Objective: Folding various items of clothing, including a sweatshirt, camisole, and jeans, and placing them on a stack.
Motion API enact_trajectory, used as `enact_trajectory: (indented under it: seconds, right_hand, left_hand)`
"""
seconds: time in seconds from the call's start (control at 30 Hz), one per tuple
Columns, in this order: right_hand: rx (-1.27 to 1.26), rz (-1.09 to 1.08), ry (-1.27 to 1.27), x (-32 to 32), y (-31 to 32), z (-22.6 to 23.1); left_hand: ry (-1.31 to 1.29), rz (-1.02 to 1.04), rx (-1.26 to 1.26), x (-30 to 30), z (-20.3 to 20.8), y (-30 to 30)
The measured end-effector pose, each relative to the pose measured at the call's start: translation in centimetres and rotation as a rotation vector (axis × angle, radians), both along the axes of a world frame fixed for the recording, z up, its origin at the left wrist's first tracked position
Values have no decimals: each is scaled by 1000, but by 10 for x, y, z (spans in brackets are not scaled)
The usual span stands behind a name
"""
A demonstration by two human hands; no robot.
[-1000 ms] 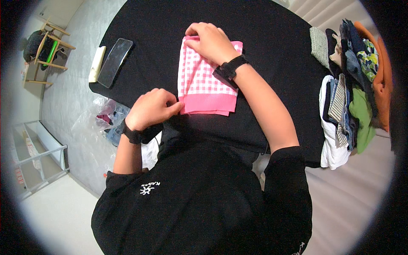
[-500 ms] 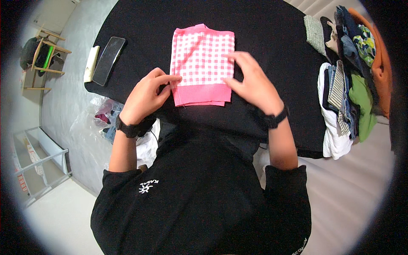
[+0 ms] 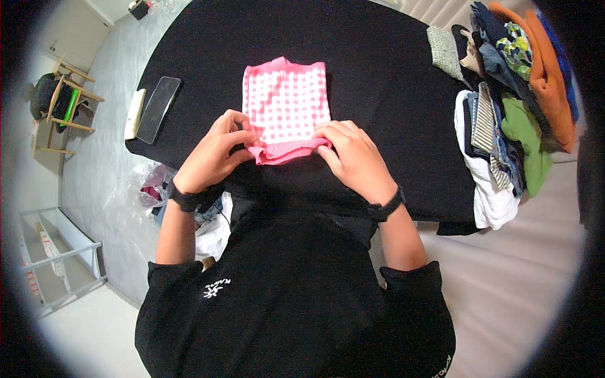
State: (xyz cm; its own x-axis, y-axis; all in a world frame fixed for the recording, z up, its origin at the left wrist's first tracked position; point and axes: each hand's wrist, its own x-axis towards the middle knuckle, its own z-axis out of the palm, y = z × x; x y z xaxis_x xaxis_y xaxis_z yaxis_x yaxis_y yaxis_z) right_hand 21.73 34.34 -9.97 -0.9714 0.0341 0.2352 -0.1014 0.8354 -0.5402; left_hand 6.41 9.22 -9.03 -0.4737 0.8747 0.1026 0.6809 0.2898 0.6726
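A folded pink-and-white checked knit garment (image 3: 287,104) with a plain pink ribbed band lies on the black-covered table (image 3: 220,50) in front of me. My left hand (image 3: 217,151) pinches the near left corner of the band. At the near right corner, my right hand (image 3: 354,157) grips the same band between thumb and fingers. The near edge is lifted and curls up between the hands, while the far part lies flat with some wrinkles. Each wrist wears a black band.
A dark phone (image 3: 159,110) and a slim white object (image 3: 134,114) lie at the table's left edge. Along the right edge are heaped several folded clothes (image 3: 485,120), with an orange garment (image 3: 549,82) among them. Clothes in a clear plastic bag (image 3: 151,183) sit below on the left.
Both hands have closed on the garment's near band; the right hand came down from its right side. The near edge is now raised and curled instead of flat.
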Motion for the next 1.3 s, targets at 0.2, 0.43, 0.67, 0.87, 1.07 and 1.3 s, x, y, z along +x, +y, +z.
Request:
enact_trajectory:
  seconds: [0.2,0.43,0.67,0.87,1.07,1.3]
  right_hand:
    - [-166,52,-138,-21,33,34]
    - [-129,-368,-191,-96,41,13]
    - [-371,-278,-153,-102,40,-19]
    - [-739,-162,-125,-108,30,-30]
    - [-801,-84,-164,-95,30,-23]
    - [-813,-76,-57,-55,35,-15]
  left_hand:
    - [-328,-21,105,-35,6,7]
    - [-66,449,107,-92,-31,48]
    - [-208,433,-38,-86,-37,38]
    - [-513,196,108,-80,-31,40]
    - [-422,159,-32,-72,-23,40]
    - [-727,75,271,-56,-10,43]
